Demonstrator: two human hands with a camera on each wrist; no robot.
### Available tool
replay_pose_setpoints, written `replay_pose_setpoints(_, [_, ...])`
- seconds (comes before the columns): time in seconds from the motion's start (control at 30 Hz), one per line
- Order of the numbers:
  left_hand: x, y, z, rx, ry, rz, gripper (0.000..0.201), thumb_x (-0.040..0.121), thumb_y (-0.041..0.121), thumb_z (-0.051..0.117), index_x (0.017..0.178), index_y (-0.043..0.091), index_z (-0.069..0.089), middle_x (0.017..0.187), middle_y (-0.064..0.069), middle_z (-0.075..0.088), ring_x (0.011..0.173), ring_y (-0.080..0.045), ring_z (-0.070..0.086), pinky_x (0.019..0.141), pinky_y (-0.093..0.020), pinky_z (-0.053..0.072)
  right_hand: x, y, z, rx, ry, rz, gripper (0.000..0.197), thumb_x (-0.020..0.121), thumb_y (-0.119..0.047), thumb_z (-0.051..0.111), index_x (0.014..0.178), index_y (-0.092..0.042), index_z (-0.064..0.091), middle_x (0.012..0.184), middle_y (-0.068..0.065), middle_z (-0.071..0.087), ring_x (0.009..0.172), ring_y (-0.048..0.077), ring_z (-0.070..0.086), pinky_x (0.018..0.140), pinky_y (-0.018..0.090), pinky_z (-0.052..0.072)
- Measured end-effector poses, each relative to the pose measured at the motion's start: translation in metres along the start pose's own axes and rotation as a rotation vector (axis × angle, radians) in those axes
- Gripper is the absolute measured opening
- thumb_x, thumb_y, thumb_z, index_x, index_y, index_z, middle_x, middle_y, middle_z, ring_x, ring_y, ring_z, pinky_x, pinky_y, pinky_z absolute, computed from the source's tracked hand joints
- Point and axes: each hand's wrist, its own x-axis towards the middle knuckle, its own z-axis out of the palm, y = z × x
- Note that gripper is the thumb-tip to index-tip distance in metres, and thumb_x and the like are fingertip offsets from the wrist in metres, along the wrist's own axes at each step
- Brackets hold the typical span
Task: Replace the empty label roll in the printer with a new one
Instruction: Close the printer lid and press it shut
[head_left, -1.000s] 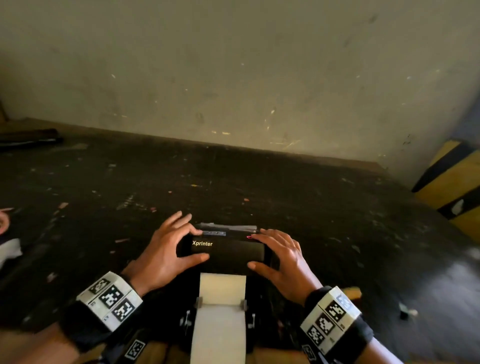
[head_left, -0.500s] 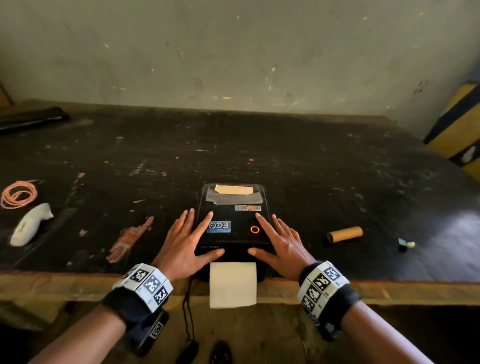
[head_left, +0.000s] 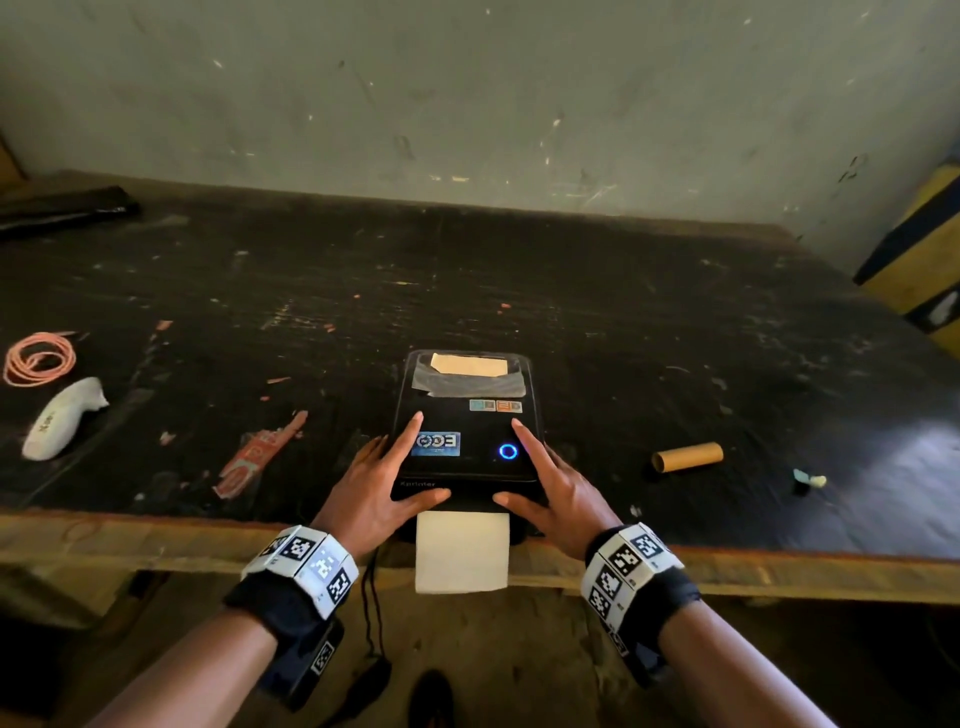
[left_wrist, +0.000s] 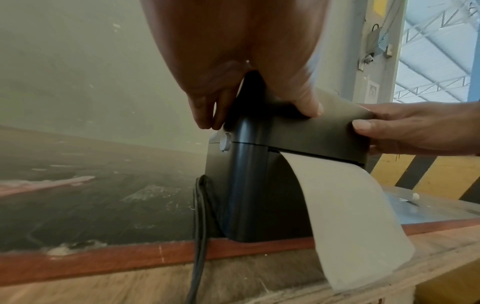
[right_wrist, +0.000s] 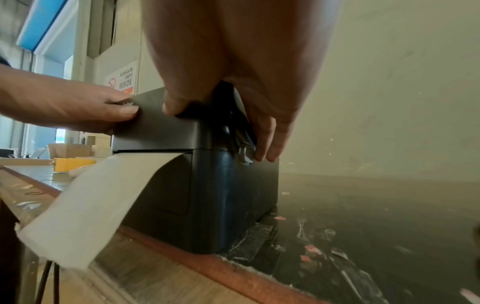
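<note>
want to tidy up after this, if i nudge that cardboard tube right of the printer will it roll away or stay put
The cardboard tube lies on its side, round and bare, so it will probably roll if nudged across its length. It looks hollow at its open end, so likely very light. The table looks flat, and its edge is near, so an end-on push seems safer.

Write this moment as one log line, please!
printer lid down | light blue | label paper hangs out front | left hand, right hand press lid

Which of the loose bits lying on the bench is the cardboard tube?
The brown cardboard tube lies on its side right of the printer. The white handheld device and coiled orange cord lie far left.
</note>
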Motion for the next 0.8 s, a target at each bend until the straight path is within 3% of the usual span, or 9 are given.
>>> replay_pose_setpoints(0.2, [0.0005,-0.0041,0.0034,0.010,0.003,0.005,0.092,0.075,0.059,0.057,0.133,0.053,-0.015,0.148,-0.014,0.030,0.132,-0.029,0.035,0.105,-0.047,0.037,0.0013,0.0034,0.0025,0.009,0.002,-0.006,0.089,0.079,-0.062,0.053,0.137,-0.058,-0.014,0.157,0.010,0.021,0.136,0.031,0.037,0.103,0.054,0.041])
replay_pose_setpoints(0.47, [0.0046,-0.0079,0.0062,-0.027,0.004,0.012,0.094,0.075,0.058,0.059,0.136,0.049,-0.012,0.150,-0.012,0.028,0.133,-0.028,0.034,0.109,-0.045,0.033,0.0025,0.0046,0.0048,0.025,0.014,0.005,0.088,0.079,-0.062,0.055,0.136,-0.060,-0.013,0.157,0.009,0.020,0.138,0.032,0.033,0.104,0.056,0.040])
replay_pose_setpoints(0.8, [0.0030,-0.0073,0.0060,-0.038,-0.001,0.020,0.092,0.074,0.060,0.058,0.129,0.058,-0.016,0.148,-0.010,0.032,0.130,-0.026,0.039,0.104,-0.048,0.039,-0.0001,0.0016,0.0045,0.047,0.026,0.012,0.089,0.079,-0.059,0.058,0.137,-0.060,-0.010,0.157,0.008,0.022,0.139,0.031,0.031,0.104,0.055,0.040])
